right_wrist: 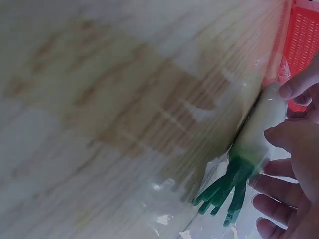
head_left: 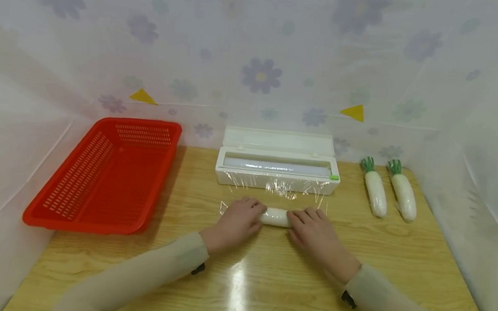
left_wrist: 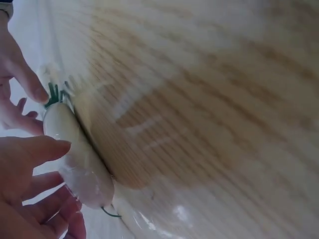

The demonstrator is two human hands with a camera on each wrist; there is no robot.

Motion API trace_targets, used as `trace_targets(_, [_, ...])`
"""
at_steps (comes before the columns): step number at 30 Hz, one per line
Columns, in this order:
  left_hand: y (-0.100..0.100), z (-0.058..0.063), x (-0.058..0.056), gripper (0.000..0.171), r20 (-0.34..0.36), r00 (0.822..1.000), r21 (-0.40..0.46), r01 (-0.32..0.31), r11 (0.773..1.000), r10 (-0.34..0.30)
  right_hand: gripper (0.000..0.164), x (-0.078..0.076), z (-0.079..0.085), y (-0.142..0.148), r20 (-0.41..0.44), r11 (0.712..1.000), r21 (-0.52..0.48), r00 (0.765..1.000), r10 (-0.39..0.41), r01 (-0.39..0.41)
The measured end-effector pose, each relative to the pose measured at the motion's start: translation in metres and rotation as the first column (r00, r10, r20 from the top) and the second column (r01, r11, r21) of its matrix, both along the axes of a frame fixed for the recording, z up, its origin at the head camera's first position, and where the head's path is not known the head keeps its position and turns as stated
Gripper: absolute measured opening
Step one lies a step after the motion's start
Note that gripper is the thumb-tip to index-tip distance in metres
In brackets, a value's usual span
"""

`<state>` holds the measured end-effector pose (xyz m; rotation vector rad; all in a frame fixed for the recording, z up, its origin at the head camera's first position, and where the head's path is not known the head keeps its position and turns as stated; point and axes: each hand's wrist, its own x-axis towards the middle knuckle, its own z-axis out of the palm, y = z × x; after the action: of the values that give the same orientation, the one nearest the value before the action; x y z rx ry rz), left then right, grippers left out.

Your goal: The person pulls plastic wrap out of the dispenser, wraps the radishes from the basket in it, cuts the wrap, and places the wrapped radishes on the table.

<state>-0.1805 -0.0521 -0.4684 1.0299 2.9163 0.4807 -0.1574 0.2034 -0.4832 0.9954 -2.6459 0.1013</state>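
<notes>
A white radish (head_left: 276,217) with a green leafy top lies crosswise on the table, with clear cling film (head_left: 283,188) about it. My left hand (head_left: 237,219) grips its tail end, thumb on the near side. The right hand (head_left: 317,232) holds the end by the green leaves (right_wrist: 232,186), which the head view hides. In the left wrist view, a thin green tail (left_wrist: 110,213) sticks out of the radish. From the film roll (head_left: 275,166) in an open white dispenser box (head_left: 277,140), the film stretches down toward the radish.
Two more white radishes (head_left: 376,194) (head_left: 402,196) with green tops lie at the right back; they look film-wrapped. A red plastic basket (head_left: 156,186) stands on the left. Flowered sheeting (head_left: 261,76) encloses the wooden table (head_left: 173,288) at the back and sides.
</notes>
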Motion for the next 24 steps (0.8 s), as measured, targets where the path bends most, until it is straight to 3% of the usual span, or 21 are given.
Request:
trace_targets(13, [0.009,-0.014,-0.02,0.051,-0.031,0.996,-0.076,-0.09,0.993,0.088,0.065,-0.026,-0.007,-0.004,0.048,0.999,-0.012,0.998,-0.046,0.047])
trace_targets(19, [0.011,-0.017,-0.027,0.041,-0.034,0.994,-0.03,-0.108,0.994,0.107,0.047,-0.035,-0.009,-0.005,0.038,0.998,-0.021,0.998,-0.054,0.055])
trace_targets(24, [0.01,-0.017,-0.035,0.048,0.005,0.992,-0.003,-0.123,0.992,0.123,0.038,-0.04,-0.01,-0.004,0.035,0.995,-0.082,0.998,-0.06,0.063])
